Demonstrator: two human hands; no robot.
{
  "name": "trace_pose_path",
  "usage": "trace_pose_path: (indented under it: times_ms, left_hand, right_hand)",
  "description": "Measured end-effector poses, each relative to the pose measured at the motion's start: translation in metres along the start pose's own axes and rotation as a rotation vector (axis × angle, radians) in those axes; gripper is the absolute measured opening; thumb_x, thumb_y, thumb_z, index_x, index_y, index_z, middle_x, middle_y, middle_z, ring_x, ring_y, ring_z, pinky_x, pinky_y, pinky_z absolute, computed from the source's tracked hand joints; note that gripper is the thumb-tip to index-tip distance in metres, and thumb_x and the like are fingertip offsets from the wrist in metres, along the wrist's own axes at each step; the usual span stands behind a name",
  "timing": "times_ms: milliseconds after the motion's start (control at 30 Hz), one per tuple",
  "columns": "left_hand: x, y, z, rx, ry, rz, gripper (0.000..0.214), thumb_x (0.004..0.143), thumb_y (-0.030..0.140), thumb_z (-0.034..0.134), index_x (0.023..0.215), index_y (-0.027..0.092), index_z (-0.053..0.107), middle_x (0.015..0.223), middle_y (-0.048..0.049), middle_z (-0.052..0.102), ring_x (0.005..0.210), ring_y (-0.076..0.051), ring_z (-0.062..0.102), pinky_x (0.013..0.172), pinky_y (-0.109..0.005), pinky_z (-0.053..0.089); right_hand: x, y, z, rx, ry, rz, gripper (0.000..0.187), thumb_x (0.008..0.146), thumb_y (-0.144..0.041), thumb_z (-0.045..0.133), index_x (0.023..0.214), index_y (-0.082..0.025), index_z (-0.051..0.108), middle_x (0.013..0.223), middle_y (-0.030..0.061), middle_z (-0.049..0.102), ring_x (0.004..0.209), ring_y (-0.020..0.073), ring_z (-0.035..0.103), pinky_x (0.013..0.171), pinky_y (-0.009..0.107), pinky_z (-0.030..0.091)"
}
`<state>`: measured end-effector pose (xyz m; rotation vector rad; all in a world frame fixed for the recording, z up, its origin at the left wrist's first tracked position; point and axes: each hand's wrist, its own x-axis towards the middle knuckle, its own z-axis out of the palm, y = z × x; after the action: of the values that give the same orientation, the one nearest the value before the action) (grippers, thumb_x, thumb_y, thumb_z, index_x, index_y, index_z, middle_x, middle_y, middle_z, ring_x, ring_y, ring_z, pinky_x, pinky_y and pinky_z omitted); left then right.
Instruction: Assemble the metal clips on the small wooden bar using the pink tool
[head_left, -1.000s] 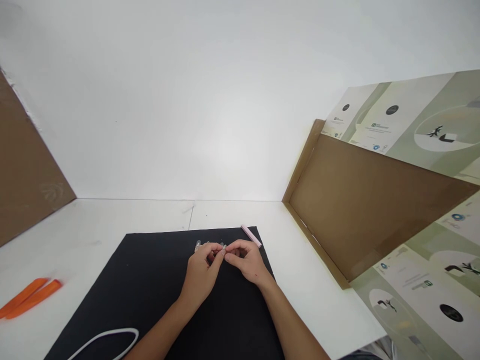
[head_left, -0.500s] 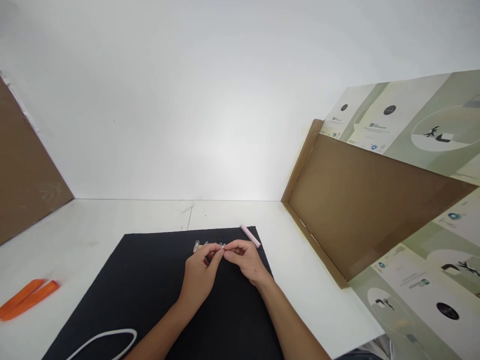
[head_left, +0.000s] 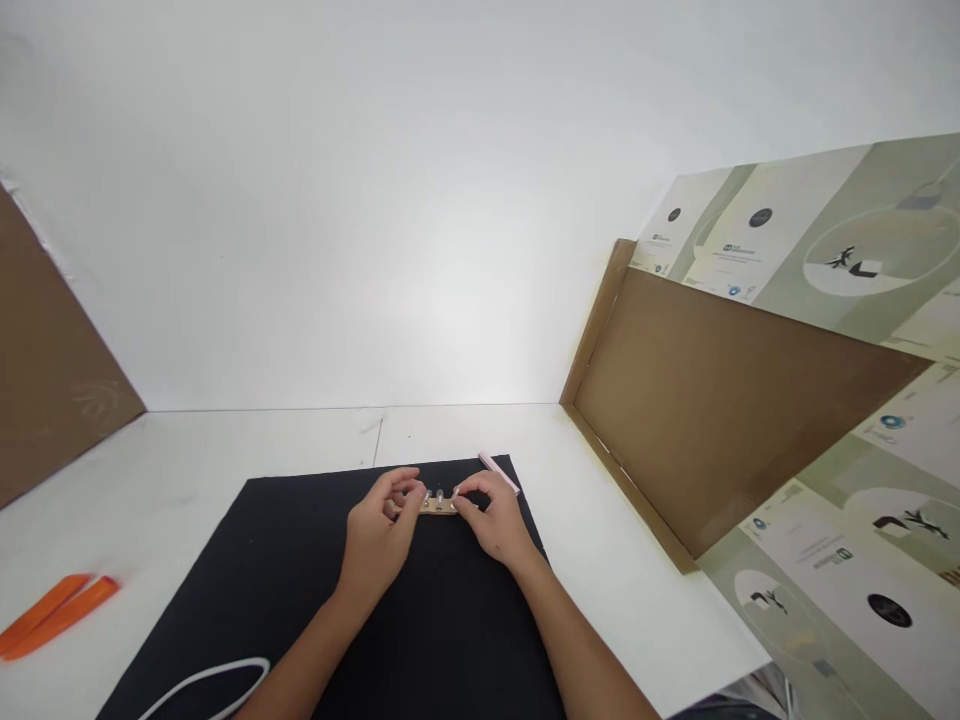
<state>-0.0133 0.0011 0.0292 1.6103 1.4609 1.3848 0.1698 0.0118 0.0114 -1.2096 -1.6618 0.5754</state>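
Observation:
A small tan strip [head_left: 441, 507] lies on the black mat [head_left: 442, 630], with several small silvery, clear pegs standing in a row along it. My left hand [head_left: 379, 532] grips its left end between curled fingers and thumb. My right hand [head_left: 491, 517] holds its right end the same way. A pink stick [head_left: 499, 472] lies at the mat's far edge, just beyond my right fingers and apart from them. The strip's two ends are partly hidden by my fingers.
Two orange strips [head_left: 58, 617] lie on the white table [head_left: 187, 470] at the left, and a white loop [head_left: 202, 688] lies on the mat's near edge. Cardboard panels [head_left: 720, 400] with printed sheets lean at the right, and another cardboard panel [head_left: 52, 380] stands at the left.
My hands have moved apart from a fingertip pinch, and the tan strip with its pegs now shows between them. The whole view has tilted slightly.

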Motion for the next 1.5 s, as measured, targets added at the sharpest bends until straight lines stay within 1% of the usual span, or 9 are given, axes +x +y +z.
trace_pose_path:
  times_ms: [67,133,267,400,700,833,1067,1267,1500]
  left_hand:
    - [0.009,-0.002,-0.009,0.041,0.062,-0.024,0.034,0.083,0.044,0.056,0.106,0.020,0.062,0.087,-0.0035,0.070,0.067,-0.016,0.060,0.060,-0.026,0.047]
    - [0.016,-0.004,-0.017,0.148,0.062,-0.012,0.030,0.082,0.040,0.056,0.104,0.021,0.061,0.087,-0.0026,0.068,0.071,-0.017,0.061,0.065,-0.027,0.048]
    - [0.022,-0.009,-0.027,0.430,-0.051,-0.038,0.037,0.077,0.024,0.053,0.114,0.024,0.054,0.102,-0.0031,0.067,0.083,-0.020,0.063,0.069,-0.029,0.045]
    - [0.023,-0.020,-0.029,0.540,-0.126,-0.106,0.047,0.074,0.020,0.052,0.120,0.021,0.049,0.107,-0.0064,0.065,0.091,-0.022,0.064,0.070,-0.029,0.045]
    - [0.028,-0.042,-0.026,0.540,-0.293,-0.070,0.038,0.076,0.028,0.056,0.113,0.019,0.060,0.104,-0.0081,0.068,0.097,-0.024,0.064,0.082,-0.030,0.046]
    - [0.029,-0.044,-0.025,0.546,-0.309,-0.078,0.034,0.078,0.029,0.056,0.109,0.020,0.062,0.105,-0.0081,0.068,0.098,-0.024,0.063,0.084,-0.032,0.046]
    - [0.029,-0.045,-0.024,0.563,-0.322,-0.078,0.030,0.076,0.028,0.058,0.104,0.022,0.065,0.105,-0.0078,0.068,0.098,-0.025,0.063,0.083,-0.032,0.046]
    - [0.028,-0.045,-0.023,0.591,-0.316,-0.063,0.027,0.077,0.028,0.058,0.102,0.022,0.065,0.104,-0.0075,0.069,0.097,-0.024,0.064,0.082,-0.031,0.046]
    - [0.027,-0.045,-0.023,0.621,-0.316,-0.060,0.026,0.078,0.027,0.057,0.102,0.023,0.065,0.103,-0.0064,0.070,0.097,-0.025,0.064,0.080,-0.031,0.046]
  right_hand:
    - [-0.001,0.001,-0.001,-0.205,-0.010,-0.012,0.005,0.079,-0.023,0.069,0.081,-0.026,0.073,0.093,0.0022,0.069,0.100,0.0237,0.059,0.100,0.045,0.036]
    - [-0.002,0.003,0.001,-0.311,-0.057,0.008,0.006,0.077,-0.023,0.070,0.079,-0.027,0.074,0.095,0.0020,0.069,0.103,0.0246,0.058,0.101,0.045,0.032]
    - [-0.003,0.006,0.006,-0.372,-0.070,0.018,0.006,0.078,-0.024,0.071,0.078,-0.028,0.075,0.101,0.0020,0.069,0.110,0.0254,0.055,0.104,0.046,0.024]
    - [-0.002,0.009,0.008,-0.391,-0.033,0.056,0.005,0.076,-0.024,0.072,0.078,-0.028,0.075,0.103,0.0023,0.070,0.117,0.0275,0.052,0.107,0.048,0.019]
    - [0.000,0.013,-0.006,-0.402,-0.021,0.035,0.015,0.072,-0.025,0.075,0.087,-0.028,0.074,0.106,0.0032,0.070,0.117,0.0285,0.053,0.109,0.050,0.018]
    - [-0.001,0.014,0.001,-0.366,-0.046,0.025,0.007,0.078,-0.029,0.070,0.083,-0.028,0.075,0.101,0.0026,0.072,0.116,0.0282,0.054,0.106,0.049,0.022]
    - [0.000,0.014,0.007,-0.359,-0.055,0.081,0.008,0.080,-0.026,0.066,0.080,-0.027,0.073,0.092,0.0014,0.075,0.116,0.0285,0.055,0.109,0.054,0.011]
    - [0.003,0.013,0.007,-0.341,-0.038,0.118,0.010,0.081,-0.027,0.064,0.079,-0.026,0.074,0.092,0.0019,0.075,0.109,0.0270,0.058,0.110,0.054,0.010]
    - [0.003,0.017,0.009,-0.354,-0.036,0.104,0.014,0.083,-0.029,0.062,0.090,-0.030,0.075,0.089,0.0017,0.074,0.104,0.0257,0.058,0.109,0.054,0.011]
